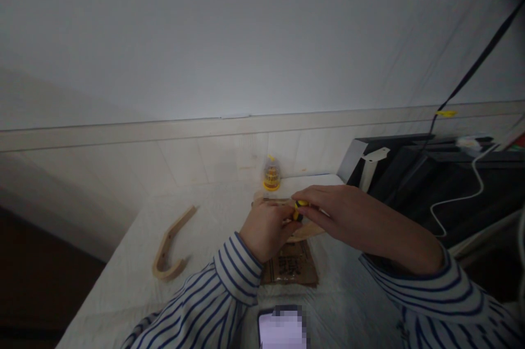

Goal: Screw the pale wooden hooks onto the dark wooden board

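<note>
Near the table's middle, my right hand (pixel 330 207) grips the top of a short yellow-and-black screwdriver (pixel 300 210) between thumb and fingers. My left hand (pixel 268 226) is closed at its lower end, with thumb and forefinger pinching around it; the tip is hidden. Under both hands lies a curved piece of light wood (pixel 307 233), mostly covered by them. Beneath that is a flat brown package (pixel 289 267) with dark markings. Off to the left, a J-shaped wooden piece (pixel 165 248) with small holes rests on the table.
A yellow-capped clear bottle (pixel 271 175) stands at the back by the wall. A lit phone (pixel 283 330) lies at the front edge. White cloth covers the table (pixel 118 278). Dark panels (pixel 394 185) and a white cable (pixel 478 179) are at the right.
</note>
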Available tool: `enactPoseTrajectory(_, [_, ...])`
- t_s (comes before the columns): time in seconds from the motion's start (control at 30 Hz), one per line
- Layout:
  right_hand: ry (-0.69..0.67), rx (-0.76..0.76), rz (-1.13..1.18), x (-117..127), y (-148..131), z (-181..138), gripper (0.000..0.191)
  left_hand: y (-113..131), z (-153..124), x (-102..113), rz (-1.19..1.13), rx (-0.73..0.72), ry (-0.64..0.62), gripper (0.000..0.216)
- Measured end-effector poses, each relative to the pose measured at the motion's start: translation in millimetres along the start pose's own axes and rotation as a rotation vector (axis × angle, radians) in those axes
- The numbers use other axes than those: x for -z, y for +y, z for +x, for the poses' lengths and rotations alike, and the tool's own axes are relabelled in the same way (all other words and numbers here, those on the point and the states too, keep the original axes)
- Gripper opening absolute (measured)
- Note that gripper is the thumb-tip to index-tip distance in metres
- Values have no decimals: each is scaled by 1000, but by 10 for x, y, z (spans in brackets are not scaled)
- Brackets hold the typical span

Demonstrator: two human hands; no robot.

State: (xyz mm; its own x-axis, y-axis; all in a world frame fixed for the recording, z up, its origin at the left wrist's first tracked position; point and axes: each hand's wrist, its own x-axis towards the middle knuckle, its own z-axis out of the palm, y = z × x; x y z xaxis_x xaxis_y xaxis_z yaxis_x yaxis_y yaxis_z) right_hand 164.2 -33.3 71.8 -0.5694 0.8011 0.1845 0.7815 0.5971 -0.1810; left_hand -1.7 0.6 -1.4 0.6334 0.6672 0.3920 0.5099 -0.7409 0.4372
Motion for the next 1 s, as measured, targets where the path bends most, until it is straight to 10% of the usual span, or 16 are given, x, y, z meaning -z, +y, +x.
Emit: enactPoseTrajectory(1.0, [-3,-30,-37,-31,35,9,20,-9,-6,-16,68,22,-58,10])
